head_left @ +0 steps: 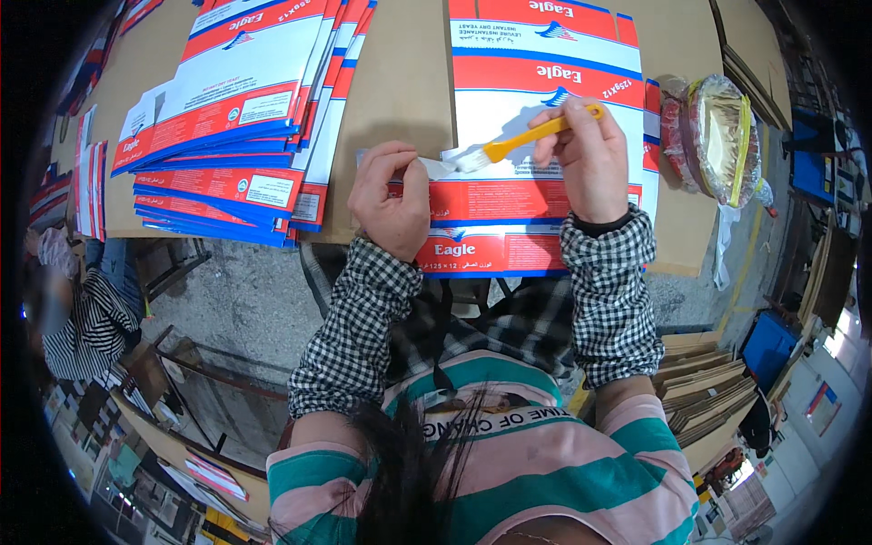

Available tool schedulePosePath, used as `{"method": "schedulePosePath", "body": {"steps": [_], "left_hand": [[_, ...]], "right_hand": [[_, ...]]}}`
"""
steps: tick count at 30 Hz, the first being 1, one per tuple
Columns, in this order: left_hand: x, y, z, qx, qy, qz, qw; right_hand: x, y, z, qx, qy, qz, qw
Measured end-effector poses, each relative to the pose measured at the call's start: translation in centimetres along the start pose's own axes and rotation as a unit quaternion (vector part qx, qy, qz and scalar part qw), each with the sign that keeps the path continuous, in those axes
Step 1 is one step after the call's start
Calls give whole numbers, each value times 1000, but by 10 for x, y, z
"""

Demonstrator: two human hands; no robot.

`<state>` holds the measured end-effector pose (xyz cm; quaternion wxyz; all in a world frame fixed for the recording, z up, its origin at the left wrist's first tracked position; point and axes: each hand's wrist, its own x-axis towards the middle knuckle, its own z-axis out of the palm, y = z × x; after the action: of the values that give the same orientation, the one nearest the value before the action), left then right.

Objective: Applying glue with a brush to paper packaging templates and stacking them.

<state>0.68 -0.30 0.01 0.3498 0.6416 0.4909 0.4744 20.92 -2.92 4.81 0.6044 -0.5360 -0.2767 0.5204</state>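
the yellow-handled brush [520,142] lies within the right hand [592,168], the nearer one, whose fingers grip its handle. its long axis slants down leftward; white bristles [472,163] point toward the left hand [391,202], which is curled beside a pale flap [436,169], its hold unclear. beneath: flat printed cartons [490,77]; leftward: a carton stack [241,77].

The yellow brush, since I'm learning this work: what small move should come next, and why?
Probably a short stroke of the yellow brush along the narrow white flap. The right hand grips the handle, the white bristles are at the flap, and the left hand is at its other end. Whether the bristles touch is hard to tell.
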Motion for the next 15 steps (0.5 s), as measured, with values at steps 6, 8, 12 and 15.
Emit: {"method": "schedulePosePath", "body": {"steps": [6,8,12,15], "left_hand": [[0,-2,3,4,-20,-11,1000],[7,0,5,15,-44,-22,999],[11,-8,8,74,-26,35,996],[18,-4,13,123,-37,-20,992]], "right_hand": [[-31,-20,-36,54,87,-67,993],[-42,-24,-47,70,100,-92,988],[-76,-30,-65,82,126,-119,981],[-104,-35,-69,81,163,-129,975]]}}
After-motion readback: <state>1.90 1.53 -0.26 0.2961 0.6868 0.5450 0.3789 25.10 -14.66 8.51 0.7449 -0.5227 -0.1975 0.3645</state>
